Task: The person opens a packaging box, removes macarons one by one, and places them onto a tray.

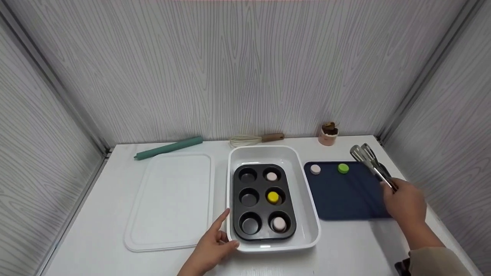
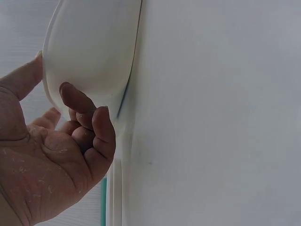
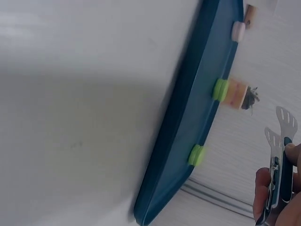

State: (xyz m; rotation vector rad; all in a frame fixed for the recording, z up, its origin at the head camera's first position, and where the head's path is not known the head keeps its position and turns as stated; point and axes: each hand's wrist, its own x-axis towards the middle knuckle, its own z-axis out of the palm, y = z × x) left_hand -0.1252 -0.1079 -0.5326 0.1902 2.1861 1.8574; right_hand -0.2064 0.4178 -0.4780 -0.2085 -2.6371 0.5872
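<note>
My left hand holds the near left corner of a white rectangular tub, thumb on its rim and forefinger stretched along its left side. In the left wrist view, other fingers curl by the tub's outer wall. A dark muffin tin lies inside it. Its right-hand cups hold a pale pink macaron, a yellow macaron and another pale macaron. Over the navy tray, my right hand grips metal tongs, whose slotted ends are apart with nothing between them.
On the navy tray stand a pale macaron, a green macaron and a second green macaron. A white lid-like board lies left. Behind are a green rolling pin, a whisk and a potted plant.
</note>
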